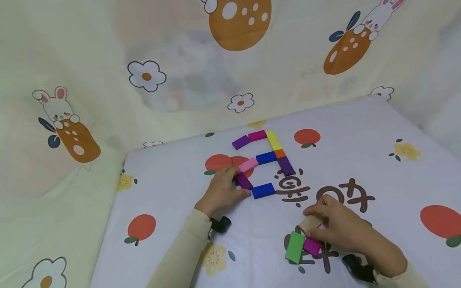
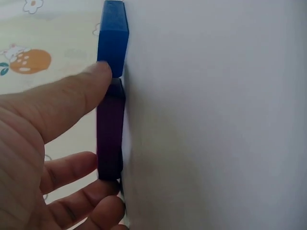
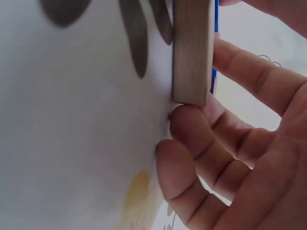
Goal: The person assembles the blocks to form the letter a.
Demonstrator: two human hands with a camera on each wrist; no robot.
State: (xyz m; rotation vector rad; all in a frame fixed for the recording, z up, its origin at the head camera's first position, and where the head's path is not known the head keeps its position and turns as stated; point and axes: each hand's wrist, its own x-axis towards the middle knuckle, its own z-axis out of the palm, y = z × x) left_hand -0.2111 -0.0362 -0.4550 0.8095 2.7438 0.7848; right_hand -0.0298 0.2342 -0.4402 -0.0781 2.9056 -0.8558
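My left hand [image 1: 224, 191] is at the dark purple block [image 1: 244, 181] in a line of coloured blocks on the table. In the left wrist view its fingers curl round that block's near end, and the thumb lies at the joint with a blue block [image 2: 113, 40]. My right hand [image 1: 336, 220] grips a plain wooden block [image 1: 310, 224] between thumb and fingers, low over the cloth. In the right wrist view, fingertips touch the end and side of this wooden block [image 3: 191, 57]. Right below it lie a green block [image 1: 295, 248] and a magenta block [image 1: 311, 247].
The line goes on with a pink block [image 1: 248, 165], a blue one, a dark violet one [image 1: 286, 166], an orange one [image 1: 279, 153], a yellow one [image 1: 273, 141], a magenta one and a purple one [image 1: 241, 142]. A patterned cloth [image 1: 173, 192] covers the table; a curtain hangs behind.
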